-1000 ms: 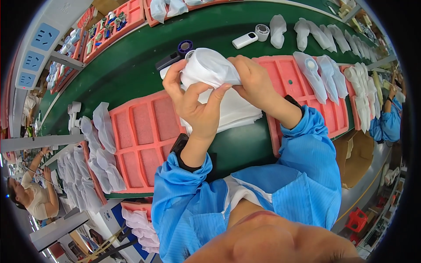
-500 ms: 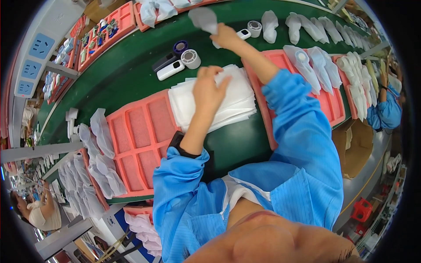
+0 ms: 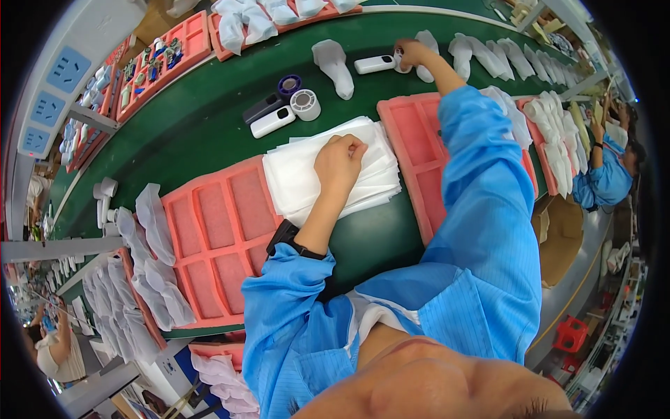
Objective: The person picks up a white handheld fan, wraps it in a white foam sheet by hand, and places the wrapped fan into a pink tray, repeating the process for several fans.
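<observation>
My left hand (image 3: 340,160) rests with curled fingers on a stack of thin white pouches (image 3: 300,178) lying between two pink foam trays on the green belt. My right hand (image 3: 410,52) reaches far across the belt and closes on a small round white device head (image 3: 400,64) beside a white handle piece (image 3: 374,64). A filled white pouch (image 3: 333,64) lies on the belt just left of that hand.
Pink foam trays (image 3: 223,237) (image 3: 419,140) flank the stack. A white handle (image 3: 272,121), a dark one (image 3: 262,108), a round white head (image 3: 305,103) and a purple ring (image 3: 289,85) lie on the belt. Rows of filled pouches (image 3: 150,279) line both sides. Another worker (image 3: 607,174) sits at right.
My hands held a filled white pouch together; my right hand then carried it out to the belt, let it go and reached further right to the round head. My left hand dropped onto the stack.
</observation>
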{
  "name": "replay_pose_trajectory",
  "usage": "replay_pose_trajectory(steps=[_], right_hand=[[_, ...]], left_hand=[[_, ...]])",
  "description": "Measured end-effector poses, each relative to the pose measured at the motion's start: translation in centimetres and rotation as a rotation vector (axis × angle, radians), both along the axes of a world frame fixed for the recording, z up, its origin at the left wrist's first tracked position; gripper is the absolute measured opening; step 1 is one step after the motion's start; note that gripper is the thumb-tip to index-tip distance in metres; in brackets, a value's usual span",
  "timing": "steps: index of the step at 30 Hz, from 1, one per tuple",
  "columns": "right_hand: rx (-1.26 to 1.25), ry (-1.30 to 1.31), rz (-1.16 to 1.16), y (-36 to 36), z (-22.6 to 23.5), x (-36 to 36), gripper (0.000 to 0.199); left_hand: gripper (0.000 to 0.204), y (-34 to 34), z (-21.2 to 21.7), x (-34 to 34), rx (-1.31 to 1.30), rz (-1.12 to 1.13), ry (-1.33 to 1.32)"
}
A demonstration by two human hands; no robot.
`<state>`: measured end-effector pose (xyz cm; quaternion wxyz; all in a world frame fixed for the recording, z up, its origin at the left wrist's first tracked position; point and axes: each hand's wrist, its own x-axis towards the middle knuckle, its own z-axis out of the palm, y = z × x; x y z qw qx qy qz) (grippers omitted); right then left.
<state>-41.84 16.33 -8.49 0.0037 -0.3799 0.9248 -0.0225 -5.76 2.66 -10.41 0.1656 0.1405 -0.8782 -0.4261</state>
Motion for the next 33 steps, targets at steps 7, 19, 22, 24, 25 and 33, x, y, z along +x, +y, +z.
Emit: replay_pose_trajectory(steps=[7,19,22,24,25,33], right_hand=[[-0.824,-0.208,-0.034,0.0,14.1,15.7,0.054],[-0.901,-0.228,0.653,-4.1,9.5,27.9,0.066],[-0.892,-0.187,0.606,-5.3,8.2,28.9,0.069],[-0.887,-0.17,0.581,-5.5,7.8,29.2,0.07],[-0.865,-0.131,0.564,-5.4,7.8,29.4,0.072],[-0.907,0.054,0.493,-5.0,7.4,27.8,0.07]], left_hand=[[0.014,-3.9,1.4,1.2,0.599,0.056,0.209],[0.009,-3.3,9.0,4.5,0.946,0.093,0.568],[0.008,-3.5,8.9,4.5,1.072,0.076,0.601],[0.008,-3.8,8.3,4.2,1.193,0.034,0.58],[0.008,-3.6,8.1,4.2,1.192,0.035,0.575],[0.041,0.2,7.1,4.1,-0.238,0.09,0.714]])
